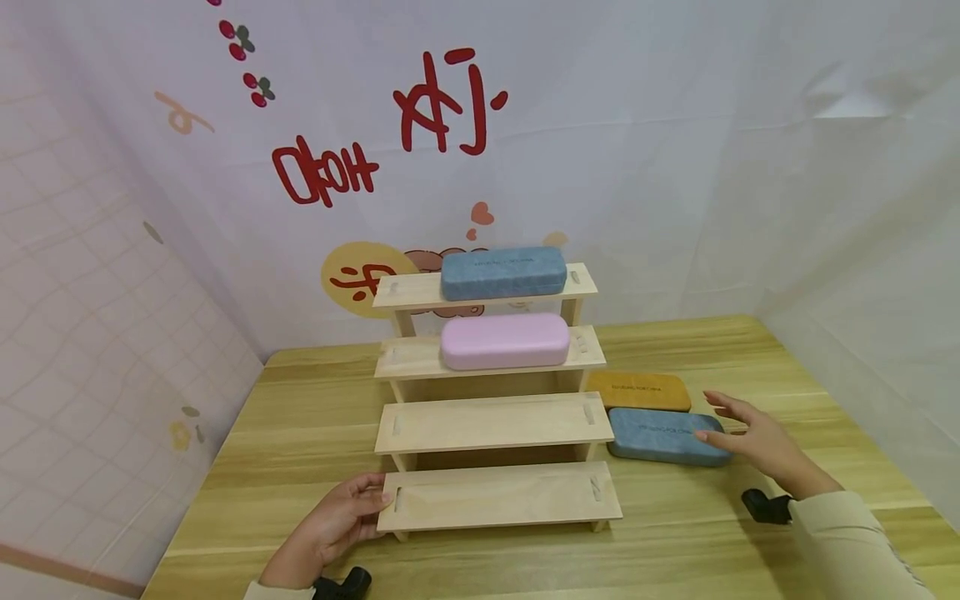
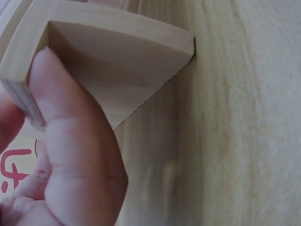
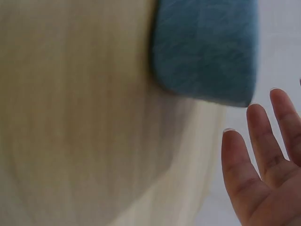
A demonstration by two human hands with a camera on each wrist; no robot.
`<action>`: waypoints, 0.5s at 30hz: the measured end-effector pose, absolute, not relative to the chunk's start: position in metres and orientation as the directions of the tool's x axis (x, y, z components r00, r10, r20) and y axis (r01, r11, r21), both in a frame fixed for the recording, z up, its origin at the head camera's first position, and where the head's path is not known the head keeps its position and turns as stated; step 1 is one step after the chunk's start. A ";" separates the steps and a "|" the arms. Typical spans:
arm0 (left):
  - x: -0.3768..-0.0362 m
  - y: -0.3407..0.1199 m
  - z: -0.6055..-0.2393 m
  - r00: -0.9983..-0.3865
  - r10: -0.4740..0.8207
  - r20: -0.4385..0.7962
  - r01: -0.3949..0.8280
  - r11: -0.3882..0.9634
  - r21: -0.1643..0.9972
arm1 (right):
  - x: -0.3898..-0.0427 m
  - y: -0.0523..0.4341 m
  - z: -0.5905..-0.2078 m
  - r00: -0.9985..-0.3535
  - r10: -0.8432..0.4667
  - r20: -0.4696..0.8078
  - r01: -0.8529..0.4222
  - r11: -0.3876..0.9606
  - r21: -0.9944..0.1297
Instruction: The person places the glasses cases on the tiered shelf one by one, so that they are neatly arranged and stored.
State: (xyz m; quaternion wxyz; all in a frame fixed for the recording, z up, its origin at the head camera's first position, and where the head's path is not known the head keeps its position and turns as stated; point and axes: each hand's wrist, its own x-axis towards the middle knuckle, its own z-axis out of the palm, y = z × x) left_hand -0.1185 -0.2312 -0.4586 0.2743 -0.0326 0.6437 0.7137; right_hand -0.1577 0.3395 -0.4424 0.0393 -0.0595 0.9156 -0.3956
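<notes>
Judging by head view, step in hand: likely picking up marbled-blue, round-cornered oblong case (image 1: 660,435) lying on wood-grain table (image 1: 667,537) right of stepped pale-wood rack (image 1: 487,427); right hand (image 1: 765,446) at its right end, fingers apart, not gripping. Left wrist: left hand (image 2: 77,155) pinches rack's end, probably steadying. Right wrist: fingers loose, contact unclear; next move calls for closing round case.
</notes>
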 end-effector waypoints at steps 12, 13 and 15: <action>-0.118 -0.232 -0.459 -0.848 0.359 -0.390 -0.430 -0.035 0.902 | -0.160 0.349 -0.457 -0.980 -0.172 -0.100 -0.050 0.701 -0.711; -0.118 -0.232 -0.458 -0.848 0.358 -0.391 -0.430 -0.036 0.902 | -0.160 0.348 -0.457 -0.980 -0.173 -0.099 -0.052 0.702 -0.711; -0.118 -0.232 -0.458 -0.848 0.359 -0.390 -0.430 -0.037 0.902 | -0.160 0.348 -0.458 -0.979 -0.175 -0.100 -0.053 0.704 -0.708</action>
